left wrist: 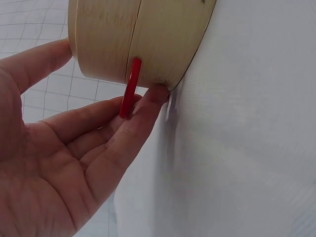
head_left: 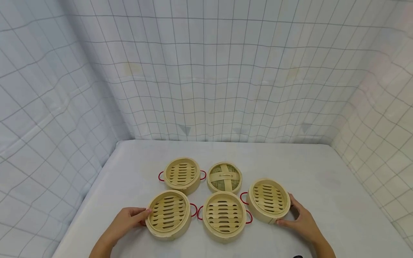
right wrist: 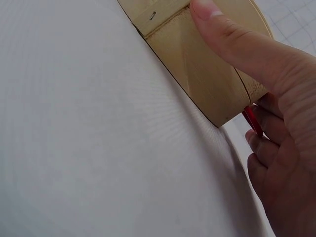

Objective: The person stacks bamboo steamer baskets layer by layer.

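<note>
In the head view my left hand (head_left: pixel 124 224) grips the left side of the front-left bamboo steamer basket (head_left: pixel 168 215). The left wrist view shows my left hand (left wrist: pixel 74 148) with thumb on the rim of that basket (left wrist: pixel 108 39) and fingers around its red handle (left wrist: pixel 131 89). At the right, my right hand (head_left: pixel 303 222) holds the right-hand steamer basket (head_left: pixel 269 200) by its right edge. In the right wrist view the thumb of my right hand (right wrist: pixel 281 94) presses on the wall of the basket (right wrist: pixel 197 69), and other fingers curl by a red handle (right wrist: pixel 253 120).
Between the two held baskets stands another steamer basket (head_left: pixel 224 216) with red handles. Behind it lies a woven bamboo lid (head_left: pixel 224 176), and a further basket (head_left: pixel 182 175) stands back left. A small black object (head_left: pixel 298 256) shows at the bottom edge of the white table (head_left: pixel 335 215).
</note>
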The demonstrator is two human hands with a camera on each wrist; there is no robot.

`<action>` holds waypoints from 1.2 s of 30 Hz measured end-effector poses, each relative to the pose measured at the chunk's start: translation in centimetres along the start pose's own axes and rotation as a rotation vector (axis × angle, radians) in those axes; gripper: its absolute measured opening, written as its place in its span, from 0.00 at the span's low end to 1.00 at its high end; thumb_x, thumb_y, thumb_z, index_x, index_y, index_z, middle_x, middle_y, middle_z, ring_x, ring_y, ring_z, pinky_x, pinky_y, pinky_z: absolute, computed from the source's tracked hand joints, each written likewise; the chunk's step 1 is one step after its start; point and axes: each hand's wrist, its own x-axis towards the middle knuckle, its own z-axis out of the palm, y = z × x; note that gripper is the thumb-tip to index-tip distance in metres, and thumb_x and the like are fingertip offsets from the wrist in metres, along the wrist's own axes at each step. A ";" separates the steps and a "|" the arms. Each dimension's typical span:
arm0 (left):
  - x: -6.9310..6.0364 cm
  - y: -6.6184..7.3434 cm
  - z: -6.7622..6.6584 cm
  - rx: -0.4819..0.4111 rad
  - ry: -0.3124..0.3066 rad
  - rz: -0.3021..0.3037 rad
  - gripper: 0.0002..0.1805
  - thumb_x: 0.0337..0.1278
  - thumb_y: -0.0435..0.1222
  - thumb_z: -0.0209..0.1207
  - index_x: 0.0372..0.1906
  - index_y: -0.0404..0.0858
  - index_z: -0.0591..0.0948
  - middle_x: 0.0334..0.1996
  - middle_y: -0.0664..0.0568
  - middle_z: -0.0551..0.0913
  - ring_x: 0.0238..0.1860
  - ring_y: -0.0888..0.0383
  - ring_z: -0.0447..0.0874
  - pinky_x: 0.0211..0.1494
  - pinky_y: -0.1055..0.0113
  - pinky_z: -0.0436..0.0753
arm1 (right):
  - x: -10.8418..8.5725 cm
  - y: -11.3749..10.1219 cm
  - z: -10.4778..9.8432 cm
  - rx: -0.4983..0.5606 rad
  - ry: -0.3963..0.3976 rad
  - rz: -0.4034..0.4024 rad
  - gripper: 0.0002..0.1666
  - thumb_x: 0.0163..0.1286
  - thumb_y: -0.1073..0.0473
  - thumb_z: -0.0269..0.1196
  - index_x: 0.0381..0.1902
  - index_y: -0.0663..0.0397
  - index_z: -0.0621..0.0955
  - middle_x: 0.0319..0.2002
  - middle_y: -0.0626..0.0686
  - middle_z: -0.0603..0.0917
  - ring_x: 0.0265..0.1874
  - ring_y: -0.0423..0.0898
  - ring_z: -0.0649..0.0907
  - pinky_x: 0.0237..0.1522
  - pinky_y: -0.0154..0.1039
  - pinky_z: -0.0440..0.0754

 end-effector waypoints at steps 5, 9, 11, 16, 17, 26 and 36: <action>0.0 0.1 -0.3 -0.010 -0.016 -0.015 0.30 0.60 0.47 0.55 0.48 0.19 0.76 0.31 0.48 0.83 0.32 0.55 0.81 0.38 0.62 0.81 | -0.1 0.1 0.1 0.000 -0.013 0.012 0.63 0.41 0.51 0.76 0.69 0.64 0.55 0.67 0.64 0.57 0.64 0.64 0.57 0.56 0.19 0.50; 0.0 0.3 -0.5 -0.007 -0.020 -0.025 0.29 0.58 0.47 0.57 0.46 0.20 0.77 0.29 0.47 0.83 0.31 0.55 0.81 0.38 0.61 0.81 | -0.1 0.1 0.1 -0.004 -0.017 0.024 0.63 0.42 0.50 0.76 0.70 0.62 0.55 0.67 0.64 0.56 0.64 0.63 0.57 0.58 0.22 0.50; 0.1 0.4 -0.5 0.001 -0.014 -0.027 0.29 0.57 0.47 0.57 0.44 0.21 0.78 0.28 0.48 0.83 0.31 0.56 0.81 0.36 0.62 0.81 | -0.1 0.1 0.1 -0.003 -0.014 0.021 0.63 0.41 0.50 0.76 0.70 0.60 0.55 0.67 0.63 0.57 0.65 0.62 0.57 0.57 0.20 0.50; 0.3 0.3 -0.3 0.000 0.006 -0.021 0.26 0.57 0.45 0.59 0.41 0.21 0.80 0.26 0.48 0.83 0.28 0.56 0.81 0.33 0.63 0.81 | -0.1 0.0 0.1 0.009 -0.016 0.015 0.63 0.41 0.50 0.76 0.70 0.57 0.55 0.67 0.62 0.58 0.65 0.61 0.58 0.55 0.18 0.50; 0.3 0.2 -0.3 -0.002 0.012 -0.021 0.25 0.56 0.44 0.59 0.41 0.21 0.80 0.25 0.47 0.83 0.28 0.56 0.81 0.32 0.64 0.81 | -0.1 -0.1 0.1 0.014 -0.019 0.015 0.63 0.41 0.50 0.76 0.70 0.58 0.55 0.67 0.62 0.57 0.65 0.61 0.57 0.55 0.18 0.50; -0.3 1.1 -0.7 0.001 0.054 -0.026 0.23 0.57 0.42 0.59 0.40 0.21 0.80 0.23 0.48 0.81 0.26 0.56 0.80 0.30 0.63 0.81 | -0.1 0.1 0.2 0.008 -0.004 0.015 0.62 0.41 0.50 0.76 0.70 0.55 0.55 0.67 0.61 0.59 0.64 0.61 0.58 0.53 0.15 0.50; 0.3 6.1 -1.2 0.017 0.008 0.116 0.21 0.58 0.39 0.57 0.41 0.21 0.80 0.23 0.46 0.82 0.25 0.54 0.82 0.31 0.63 0.82 | -0.1 -0.4 0.2 0.003 0.014 -0.015 0.61 0.41 0.53 0.76 0.70 0.55 0.57 0.66 0.61 0.61 0.65 0.45 0.58 0.52 0.14 0.51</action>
